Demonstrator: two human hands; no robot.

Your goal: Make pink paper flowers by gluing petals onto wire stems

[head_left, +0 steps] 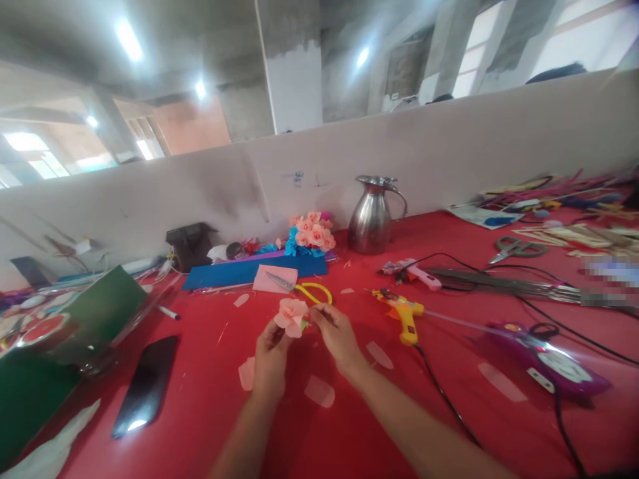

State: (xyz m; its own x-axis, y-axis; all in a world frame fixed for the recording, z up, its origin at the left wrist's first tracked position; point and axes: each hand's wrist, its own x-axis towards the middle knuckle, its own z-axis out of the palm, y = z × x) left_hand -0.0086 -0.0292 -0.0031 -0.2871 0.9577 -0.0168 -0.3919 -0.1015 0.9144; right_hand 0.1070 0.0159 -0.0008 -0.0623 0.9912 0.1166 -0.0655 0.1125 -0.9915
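Observation:
Held up over the red table is a pink paper flower (290, 317) with a bit of green beneath it. My left hand (271, 359) grips it from below between thumb and fingers. The fingers of my right hand (339, 336) are pinched together at the flower's right edge; what lies right between the fingertips is partly hidden. Cut pink paper petals (320, 391) lie loose around my hands. Just beyond the flower, yellow-handled scissors (314, 291) rest with their blades on a pink paper piece (263, 278).
To the right lie a yellow glue gun (408, 316), a pink glue gun (417, 271) and a purple device (554, 366) with cables. A steel jug (371, 216) stands by the wall near a bunch of paper flowers (314, 233). At left lies a black phone (147, 386).

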